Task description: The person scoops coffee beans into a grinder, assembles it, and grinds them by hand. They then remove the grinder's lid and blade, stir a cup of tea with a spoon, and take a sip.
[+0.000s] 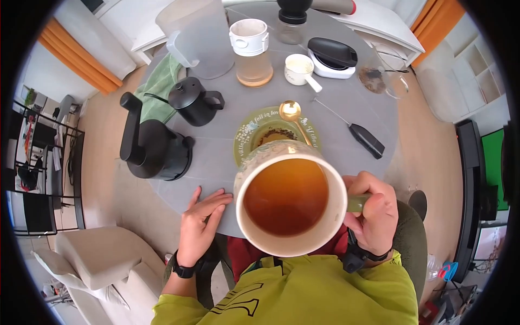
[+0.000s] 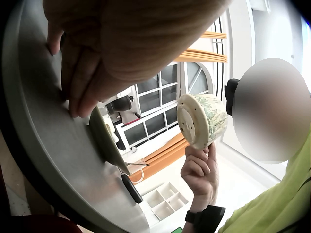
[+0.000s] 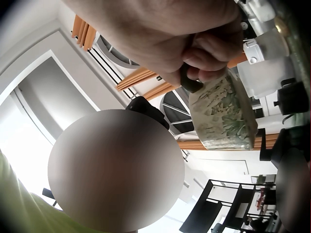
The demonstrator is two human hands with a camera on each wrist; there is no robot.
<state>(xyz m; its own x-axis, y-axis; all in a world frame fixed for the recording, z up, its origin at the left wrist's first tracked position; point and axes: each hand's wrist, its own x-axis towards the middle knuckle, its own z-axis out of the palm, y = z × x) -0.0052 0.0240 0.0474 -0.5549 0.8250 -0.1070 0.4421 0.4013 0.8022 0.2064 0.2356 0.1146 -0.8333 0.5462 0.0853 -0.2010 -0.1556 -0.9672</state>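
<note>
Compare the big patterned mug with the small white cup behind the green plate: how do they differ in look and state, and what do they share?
The mug is held up off the table; the cup stands on it. The mug has a green handle, the cup a white handle. The mug has leafy patterning outside, the cup only small dark marks. Both are pale vessels with one handle.

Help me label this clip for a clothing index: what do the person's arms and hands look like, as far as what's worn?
The left hand and right hand wear no gloves. The left wrist has a black band; the right has a black strap with a bulkier black device. Both yellow-green sleeves stop short of the wrists.
</note>
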